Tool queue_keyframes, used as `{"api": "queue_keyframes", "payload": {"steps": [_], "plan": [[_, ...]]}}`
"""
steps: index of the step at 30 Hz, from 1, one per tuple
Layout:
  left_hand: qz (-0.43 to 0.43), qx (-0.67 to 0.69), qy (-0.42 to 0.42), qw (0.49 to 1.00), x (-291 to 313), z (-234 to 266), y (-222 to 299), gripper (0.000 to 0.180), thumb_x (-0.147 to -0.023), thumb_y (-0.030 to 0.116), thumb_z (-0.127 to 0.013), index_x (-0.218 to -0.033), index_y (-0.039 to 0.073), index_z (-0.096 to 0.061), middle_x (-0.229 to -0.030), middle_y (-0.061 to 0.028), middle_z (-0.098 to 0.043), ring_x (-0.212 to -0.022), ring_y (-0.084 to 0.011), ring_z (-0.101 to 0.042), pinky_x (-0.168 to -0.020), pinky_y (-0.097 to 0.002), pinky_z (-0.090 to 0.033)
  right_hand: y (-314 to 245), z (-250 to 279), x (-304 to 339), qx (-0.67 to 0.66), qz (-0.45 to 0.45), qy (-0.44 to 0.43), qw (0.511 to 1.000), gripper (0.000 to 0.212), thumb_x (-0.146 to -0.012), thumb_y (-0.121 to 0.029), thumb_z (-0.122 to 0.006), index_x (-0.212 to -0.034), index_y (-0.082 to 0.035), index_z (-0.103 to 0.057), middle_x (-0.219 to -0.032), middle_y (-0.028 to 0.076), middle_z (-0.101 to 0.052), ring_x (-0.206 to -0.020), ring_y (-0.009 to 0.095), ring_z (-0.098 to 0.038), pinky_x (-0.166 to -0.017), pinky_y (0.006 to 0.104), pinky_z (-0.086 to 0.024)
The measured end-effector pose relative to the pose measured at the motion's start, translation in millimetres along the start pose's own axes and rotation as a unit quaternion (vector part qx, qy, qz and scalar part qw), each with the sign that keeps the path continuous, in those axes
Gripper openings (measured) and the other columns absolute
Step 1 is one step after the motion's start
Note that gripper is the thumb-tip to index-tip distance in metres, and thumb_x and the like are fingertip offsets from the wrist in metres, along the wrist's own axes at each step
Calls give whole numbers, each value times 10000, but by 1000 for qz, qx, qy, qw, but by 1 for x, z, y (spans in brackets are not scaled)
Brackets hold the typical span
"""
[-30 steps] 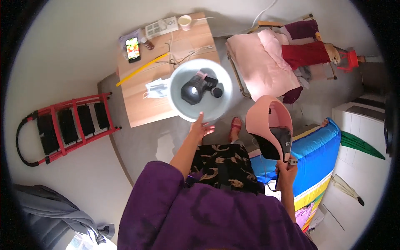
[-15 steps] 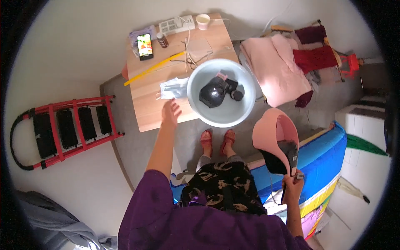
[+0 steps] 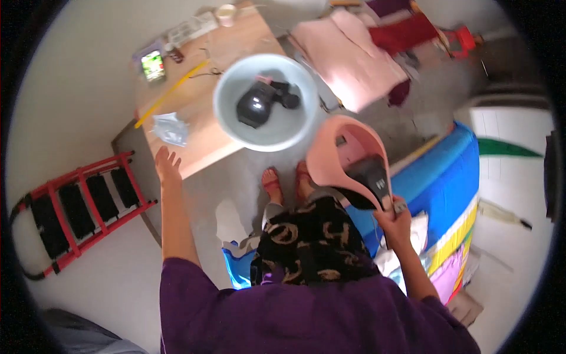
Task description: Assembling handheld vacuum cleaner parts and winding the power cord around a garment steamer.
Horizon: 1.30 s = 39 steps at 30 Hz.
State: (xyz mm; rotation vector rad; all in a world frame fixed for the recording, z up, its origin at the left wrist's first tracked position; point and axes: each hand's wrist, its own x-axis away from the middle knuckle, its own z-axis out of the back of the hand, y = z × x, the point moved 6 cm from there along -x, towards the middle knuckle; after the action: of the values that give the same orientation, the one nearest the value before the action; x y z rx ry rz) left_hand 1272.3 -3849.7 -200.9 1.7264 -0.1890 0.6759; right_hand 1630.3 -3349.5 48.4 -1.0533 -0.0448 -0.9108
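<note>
My right hand (image 3: 396,226) grips the narrow lower end of a pink and black hollow item (image 3: 328,147), curved like a sun visor hat. Its wide pink rim points up toward the table, and a thin cord hangs near my wrist. Fingers apart and holding nothing, my left hand (image 3: 169,167) is over the near left edge of the wooden table (image 3: 209,154). Just beyond it lies a light blue face mask (image 3: 170,129). A pale blue basin (image 3: 221,109) sits at the table's right side, with a glossy black rounded item (image 3: 254,106) inside; its kind is unclear.
On the table are a yellow stick (image 3: 171,95), a phone (image 3: 152,66), a small bottle (image 3: 175,54), a power strip (image 3: 193,29) and a cup (image 3: 226,15). A red stepladder (image 3: 73,203) leans at left. Pink bedding (image 3: 348,59) and a blue mattress (image 3: 436,162) flank the right.
My view has swung, so the table and basin appear farther left and up. My left hand is nearer the table's left corner. The pink item is closer to the basin, still in my right hand.
</note>
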Motion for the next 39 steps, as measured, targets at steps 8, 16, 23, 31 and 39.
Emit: {"api": "queue_keyframes", "payload": {"steps": [8, 16, 23, 31, 39], "plan": [[126, -44, -447, 884, 296, -151, -78, 389, -937, 370, -502, -1001, 0, -601, -1053, -150, -633, -924, -202, -622, -758, -325, -522, 49, -2, 16, -51, 92, -14, 994, 572, -726, -162, -767, -1176, 42, -479, -1021, 118, -620, -916, 147, -591, -805, 278, -484], [239, -27, -482, 843, 495, -220, -165, 378, -944, 348, -510, -1148, 30, -538, -1085, -42, -583, -1024, -134, -553, -867, -288, -437, 100, -6, 54, 38, 243, 20, 969, 631, -717, -302, -758, -1204, -24, -469, -891, 218, -638, -820, 363, -646, -666, 385, -514], [322, 45, -358, 875, 545, -194, -201, 341, -882, 378, -602, -1078, 109, -529, -1035, -51, -571, -970, -191, -573, -862, -358, -475, 146, -20, 109, -8, 265, -44, 963, 510, -782, -277, -672, -1163, -14, -457, -697, 180, -616, -668, 374, -624, -586, 429, -482], [293, 44, -306, 905, 561, -162, -204, 206, -874, 279, -620, -996, 118, -577, -987, 2, -609, -937, -118, -581, -838, -314, -467, 149, -28, 139, 9, 362, -8, 932, 289, -907, -260, -501, -1038, -11, -433, -690, 193, -601, -646, 389, -605, -569, 471, -455], [244, 128, -309, 910, 537, -133, -217, 291, -970, 279, -460, -1133, 41, -502, -1095, -87, -576, -1035, -212, -551, -932, -362, -443, 145, -63, 141, 52, 307, -94, 946, 331, -916, -286, -445, -980, 38, -420, -792, 300, -595, -749, 473, -583, -647, 526, -449]]}}
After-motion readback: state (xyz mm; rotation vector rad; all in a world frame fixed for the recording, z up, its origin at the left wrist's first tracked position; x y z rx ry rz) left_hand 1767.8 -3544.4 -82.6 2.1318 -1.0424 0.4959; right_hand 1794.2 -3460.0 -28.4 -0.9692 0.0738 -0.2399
